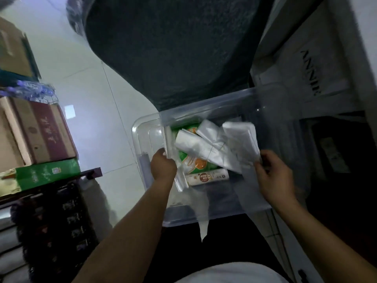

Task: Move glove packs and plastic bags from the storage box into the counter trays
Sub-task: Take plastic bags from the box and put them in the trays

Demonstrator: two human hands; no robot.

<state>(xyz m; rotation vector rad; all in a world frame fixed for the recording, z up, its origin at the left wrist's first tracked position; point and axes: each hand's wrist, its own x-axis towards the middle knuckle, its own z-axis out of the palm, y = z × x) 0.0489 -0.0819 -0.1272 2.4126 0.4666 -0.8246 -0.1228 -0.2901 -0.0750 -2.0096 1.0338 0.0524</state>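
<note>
A clear plastic storage box [206, 110] sits on the floor in front of me. Inside lie white bundled plastic bags [220, 144] on top of green and orange glove packs [199, 163], with a white tube-shaped pack [208, 176] nearer to me. My left hand [163, 165] is closed on a thin clear plastic bag [180, 180] at the box's left side. My right hand [274, 174] pinches the near edge of the white bundled plastic bags at the box's right side.
The box's clear lid [144, 144] lies under or beside its left edge. A dark green mat [173, 48] covers the floor beyond. Cardboard boxes [38, 133] and a green box [47, 174] stack on the left. A white cabinet [314, 64] stands at the right.
</note>
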